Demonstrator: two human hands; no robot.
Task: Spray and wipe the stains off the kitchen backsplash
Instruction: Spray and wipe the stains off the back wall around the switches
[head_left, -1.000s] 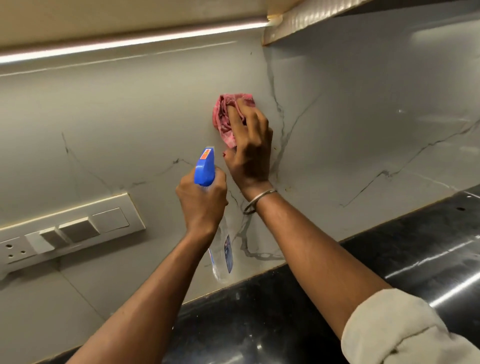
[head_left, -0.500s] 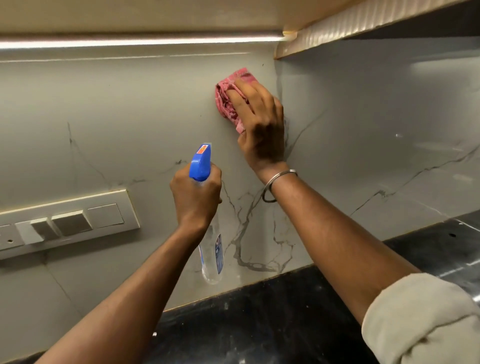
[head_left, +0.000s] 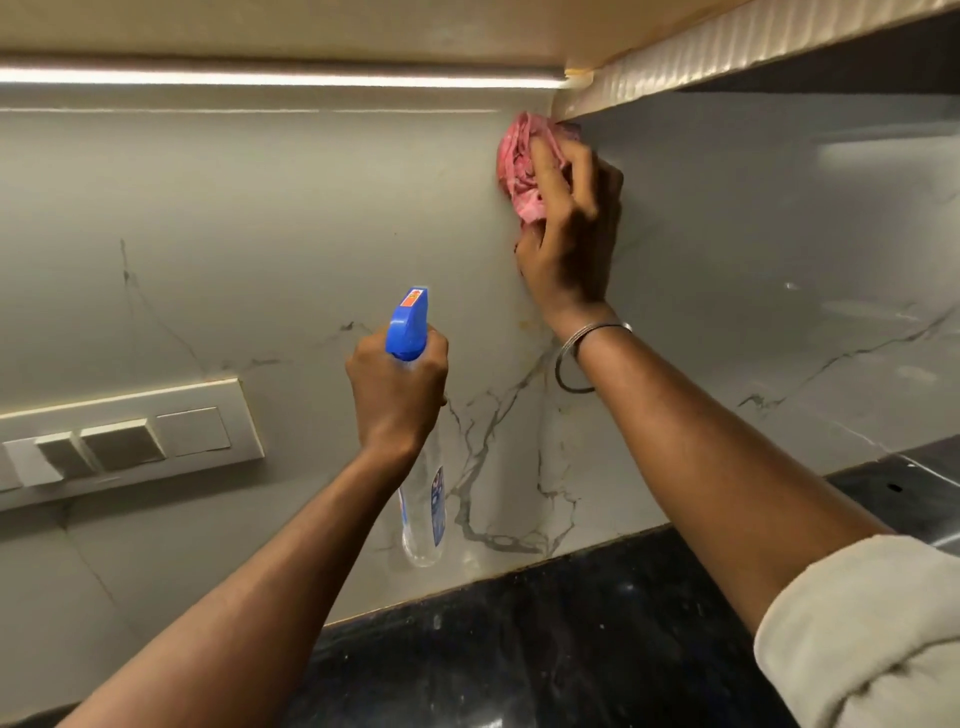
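Observation:
The grey marble backsplash (head_left: 270, 249) meets in a corner straight ahead. My right hand (head_left: 571, 239) presses a bunched pink cloth (head_left: 519, 166) against the wall high in that corner, just under the cabinet. My left hand (head_left: 397, 395) grips the neck of a clear spray bottle (head_left: 423, 514) with a blue trigger head (head_left: 409, 325), held upright a little away from the wall, below and left of the cloth. Small yellowish stains (head_left: 524, 325) show on the wall beneath my right hand.
A white switch panel (head_left: 124, 441) is fixed to the wall at the left. The black stone countertop (head_left: 545, 649) runs along the bottom. An overhead cabinet (head_left: 675, 57) with a light strip (head_left: 280, 79) hangs just above the cloth.
My right hand has slid the pink cloth upward along the corner, from mid-wall to just under the cabinet. The left hand with the bottle has stayed roughly where it was.

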